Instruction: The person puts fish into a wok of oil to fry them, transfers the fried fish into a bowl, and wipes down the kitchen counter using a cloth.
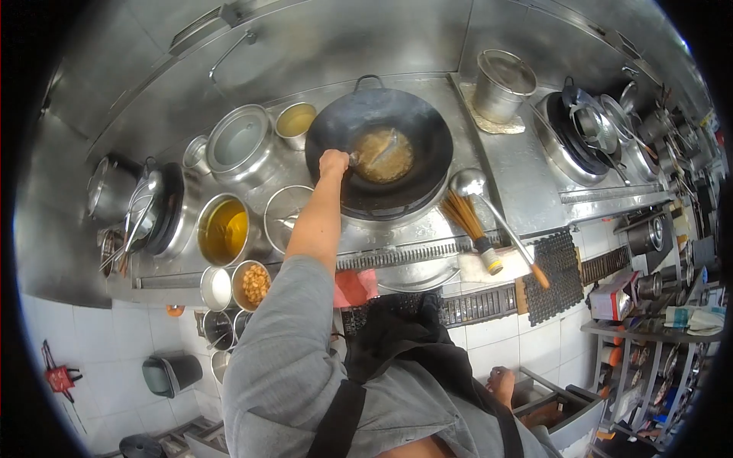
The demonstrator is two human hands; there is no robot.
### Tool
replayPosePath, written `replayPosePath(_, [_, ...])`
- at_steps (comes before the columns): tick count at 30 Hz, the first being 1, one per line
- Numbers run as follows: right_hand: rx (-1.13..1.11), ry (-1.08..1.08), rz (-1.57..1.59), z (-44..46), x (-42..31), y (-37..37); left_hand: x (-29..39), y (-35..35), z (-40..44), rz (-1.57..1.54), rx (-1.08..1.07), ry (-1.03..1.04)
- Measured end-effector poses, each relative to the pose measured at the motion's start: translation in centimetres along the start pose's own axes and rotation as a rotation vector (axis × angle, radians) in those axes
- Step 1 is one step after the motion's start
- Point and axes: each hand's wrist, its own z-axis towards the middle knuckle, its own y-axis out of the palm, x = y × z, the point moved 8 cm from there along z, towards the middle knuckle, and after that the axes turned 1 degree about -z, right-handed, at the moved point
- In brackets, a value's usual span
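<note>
My left hand (334,162) reaches over the near left of a large black wok (431,145). Its fingers are closed round something of which only a small rounded metal part (353,159) shows. Brownish bubbling liquid (379,156) fills the wok's bottom, with a thin bluish-grey shape in it that I cannot make out. Low on the right, my right hand (502,385) has its fingers curled above an open drawer (561,420); whether it holds anything is hidden. A ladle (469,183) with a wooden handle lies right of the wok, beside a bamboo wok brush (467,217).
Left of the wok stand a pot of yellow oil (205,240), a lidded pot (223,145), a wire strainer (276,217) and a container of brown chunks (243,294). A metal bucket (492,103) stands at back right. Stacked woks (561,153) flank the counter, and shelves (649,336) line the right.
</note>
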Motion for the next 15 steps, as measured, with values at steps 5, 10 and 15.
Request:
replayPosePath(5, [0.032,-0.041,-0.127,-3.6,-1.0,-0.8,1.0,-0.3,-0.3,0.266,0.034,0.113])
replayPosePath(10, [0.012,-0.333,-0.322,-3.1,-6.8,-0.8,1.2,-9.6,-4.5,0.609,0.162,0.489])
replayPosePath(15, [-0.113,-0.166,-0.123,2.4,-7.6,1.7,-5.5,-26.7,-13.4,0.384,0.273,0.377])
